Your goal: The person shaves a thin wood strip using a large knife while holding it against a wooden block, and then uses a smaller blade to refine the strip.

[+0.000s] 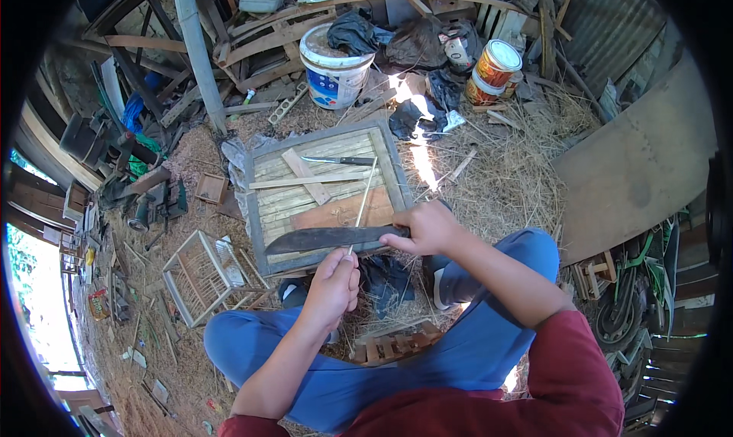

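I see the right hand [427, 227] wrapped around the handle of a machete [321, 239], its blade crossing a thin stick [366, 193]; apart from it, the left hand [333, 284] pinches the stick's near end, beside the slatted surface [273, 208].

Grip of machete [327, 240] mostly unseen w/in R hand [427, 228]

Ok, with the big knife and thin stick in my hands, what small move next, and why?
Perhaps slide the big knife lightly along the thin stick, away from your left hand: the blade crosses the stick just beyond that hand's pinch, and your right hand has the handle.
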The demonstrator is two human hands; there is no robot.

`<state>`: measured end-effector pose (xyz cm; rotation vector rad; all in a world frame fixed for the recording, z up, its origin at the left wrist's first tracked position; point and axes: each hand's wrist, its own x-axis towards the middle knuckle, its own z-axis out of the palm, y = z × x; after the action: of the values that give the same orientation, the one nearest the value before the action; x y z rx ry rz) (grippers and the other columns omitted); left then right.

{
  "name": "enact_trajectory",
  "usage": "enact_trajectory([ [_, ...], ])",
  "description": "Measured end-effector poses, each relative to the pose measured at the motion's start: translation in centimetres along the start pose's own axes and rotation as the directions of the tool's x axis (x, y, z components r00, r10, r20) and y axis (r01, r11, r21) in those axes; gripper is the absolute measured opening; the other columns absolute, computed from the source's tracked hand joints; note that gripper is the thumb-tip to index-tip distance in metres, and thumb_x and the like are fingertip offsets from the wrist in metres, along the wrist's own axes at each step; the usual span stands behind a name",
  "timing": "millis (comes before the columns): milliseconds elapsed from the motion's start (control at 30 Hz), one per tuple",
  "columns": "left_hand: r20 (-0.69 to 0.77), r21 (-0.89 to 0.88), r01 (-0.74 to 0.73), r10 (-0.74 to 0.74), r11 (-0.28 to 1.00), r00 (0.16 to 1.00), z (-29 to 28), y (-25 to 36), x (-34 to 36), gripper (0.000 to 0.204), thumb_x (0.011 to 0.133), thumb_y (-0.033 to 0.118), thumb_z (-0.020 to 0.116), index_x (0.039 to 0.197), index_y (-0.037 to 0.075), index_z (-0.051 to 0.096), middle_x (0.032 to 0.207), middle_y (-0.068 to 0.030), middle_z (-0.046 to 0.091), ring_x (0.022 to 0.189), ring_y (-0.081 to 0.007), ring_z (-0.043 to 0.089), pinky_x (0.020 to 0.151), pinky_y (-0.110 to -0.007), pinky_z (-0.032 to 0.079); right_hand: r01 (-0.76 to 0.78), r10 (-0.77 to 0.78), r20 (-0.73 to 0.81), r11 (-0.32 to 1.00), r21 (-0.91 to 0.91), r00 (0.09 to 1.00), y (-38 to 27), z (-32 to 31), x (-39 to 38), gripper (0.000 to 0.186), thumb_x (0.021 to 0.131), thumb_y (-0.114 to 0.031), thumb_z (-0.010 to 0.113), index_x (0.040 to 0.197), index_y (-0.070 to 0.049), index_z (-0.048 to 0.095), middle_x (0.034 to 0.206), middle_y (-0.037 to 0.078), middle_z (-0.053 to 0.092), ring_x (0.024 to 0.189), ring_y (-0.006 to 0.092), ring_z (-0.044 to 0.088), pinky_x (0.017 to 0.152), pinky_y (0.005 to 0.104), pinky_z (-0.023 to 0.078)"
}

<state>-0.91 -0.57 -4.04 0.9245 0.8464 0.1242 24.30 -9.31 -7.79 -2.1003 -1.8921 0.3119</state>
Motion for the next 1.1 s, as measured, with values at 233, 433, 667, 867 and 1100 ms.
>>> enact_trajectory([
  [233,-0.025,-0.023,-0.088,0.087,0.996,0.996,-0.2,0.0,0.8,0.018,0.118,0.028,0.044,0.106,0.015,0.049,0.064,0.0079,0.033,0.046,-0.0043,0.025,0.042,-0.027,0.02,-0.017,0.016,-0.091,1.0,-0.009,0.996,-0.2,0.2,1.3,0.068,0.093,-0.074,0.064,0.071,-0.01,0.074,0.06,0.017,0.066,0.06,0.0411,0.07,0.06,0.0498,0.057],
  [433,-0.057,0.053,-0.109,0.112,0.993,0.992,0.2,-1.0,1.0,0.018,0.118,0.027,0.044,0.106,0.015,0.05,0.064,0.0075,0.035,0.045,-0.0043,0.026,0.041,-0.026,0.021,-0.093,0.091,-0.085,0.995,-0.023,0.992,1.3,-0.3,1.5,0.074,0.096,-0.079,0.056,0.077,-0.01,0.079,0.063,0.018,0.069,0.063,0.0385,0.074,0.063,0.0495,0.059],
  [667,-0.086,0.279,-0.271,0.305,0.921,0.948,-0.7,-2.7,1.5,0.02,0.116,0.024,0.048,0.103,0.01,0.055,0.064,0.0071,0.041,0.047,-0.0046,0.033,0.04,-0.027,0.025,-0.031,0.032,0.02,0.999,-0.032,0.999,0.5,-1.2,1.0,0.074,0.096,-0.079,0.056,0.085,-0.01,0.081,0.071,0.018,0.074,0.07,0.0383,0.076,0.068,0.0495,0.062],
  [867,-0.079,0.136,-0.137,0.149,0.981,0.986,0.1,-0.7,-0.1,0.02,0.117,0.025,0.047,0.102,0.013,0.053,0.063,0.008,0.038,0.046,-0.0037,0.03,0.04,-0.026,0.023,-0.064,0.069,0.067,0.996,-0.066,0.995,-0.3,-1.2,0.6,0.073,0.094,-0.08,0.056,0.09,-0.012,0.084,0.071,0.015,0.074,0.073,0.0369,0.077,0.07,0.0493,0.062],
  [1100,-0.029,0.083,-0.112,0.115,0.99,0.993,0.0,-0.4,-0.2,0.018,0.118,0.026,0.046,0.104,0.015,0.05,0.064,0.0077,0.036,0.046,-0.0033,0.026,0.041,-0.026,0.02,-0.336,0.336,-0.017,0.942,-0.018,0.942,3.4,-2.6,1.7,0.073,0.095,-0.08,0.055,0.093,-0.013,0.085,0.074,0.014,0.075,0.075,0.0371,0.077,0.073,0.0485,0.062],
])
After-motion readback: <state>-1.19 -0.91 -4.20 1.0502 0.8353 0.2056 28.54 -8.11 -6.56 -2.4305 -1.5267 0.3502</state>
